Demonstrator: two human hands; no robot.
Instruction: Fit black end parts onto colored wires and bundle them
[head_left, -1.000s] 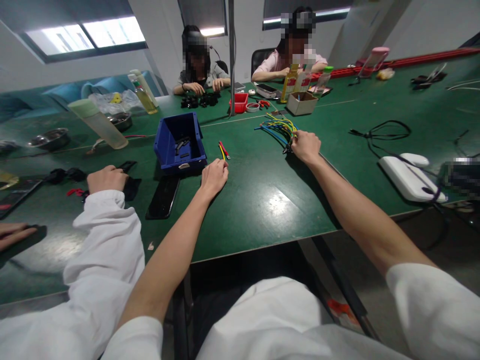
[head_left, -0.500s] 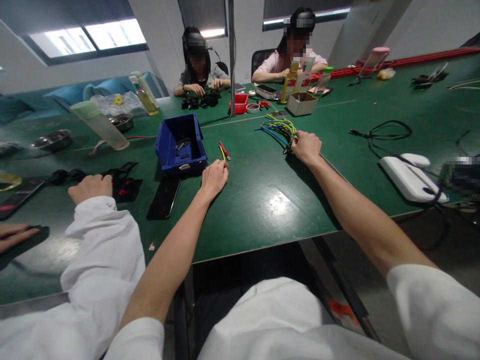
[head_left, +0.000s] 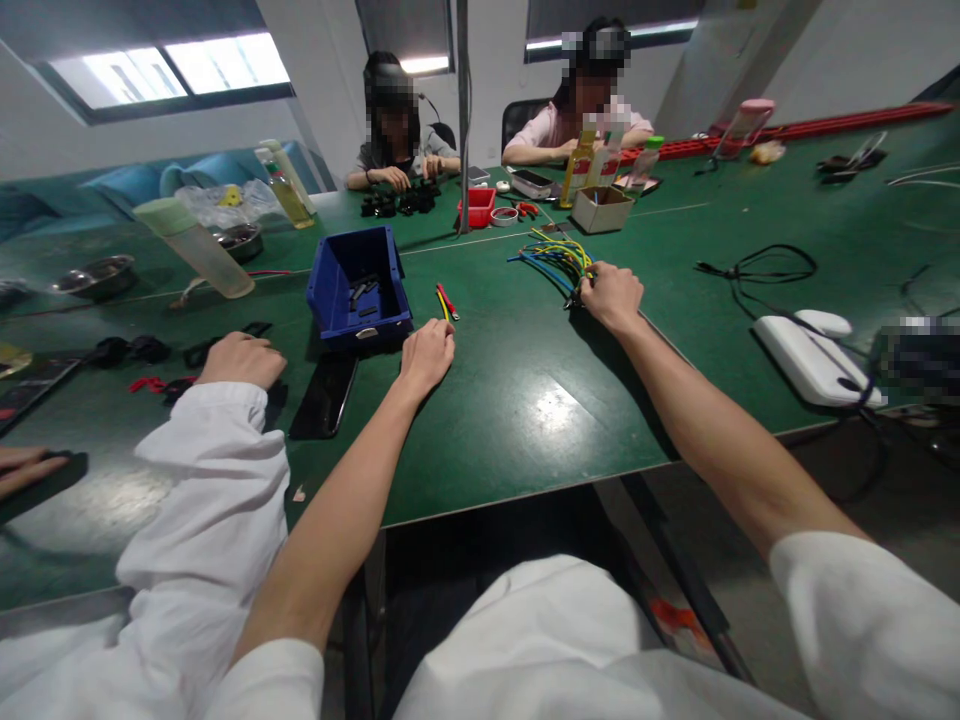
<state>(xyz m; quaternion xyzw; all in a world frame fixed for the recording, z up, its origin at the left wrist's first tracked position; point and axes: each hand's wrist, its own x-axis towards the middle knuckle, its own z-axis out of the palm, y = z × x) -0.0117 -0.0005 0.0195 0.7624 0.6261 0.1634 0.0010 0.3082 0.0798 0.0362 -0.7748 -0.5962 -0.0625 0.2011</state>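
Wires (head_left: 551,258), blue and yellow, are lying in a loose, fanned bundle on the green table (head_left: 525,400) in the head view I am watching from a distance. My right hand (head_left: 611,293) is resting at the bundle's nearer end, fingers bent and touching the wires; its own knuckles are hiding the fingertips, so I cannot tell whether they are gripping any strand. Dark ends (head_left: 574,298) are showing just beside those fingers. My left hand (head_left: 428,350) is resting on the table, well apart from the right, fingers curled inward with little gap showing. A short yellow wire (head_left: 442,303) is running down to its fingertips, and I cannot tell whether they are pinching it. A short red wire (head_left: 448,300) is lying across that one.

Left of this hand, a blue parts bin (head_left: 386,260) is holding small dark pieces (head_left: 365,290), and a black smartphone (head_left: 324,400) is lying just in front. Farther left, a co-worker's hand (head_left: 244,360) is reaching from a white sleeve (head_left: 210,490). Across the table, two people are sitting beyond a cardboard box (head_left: 602,215).
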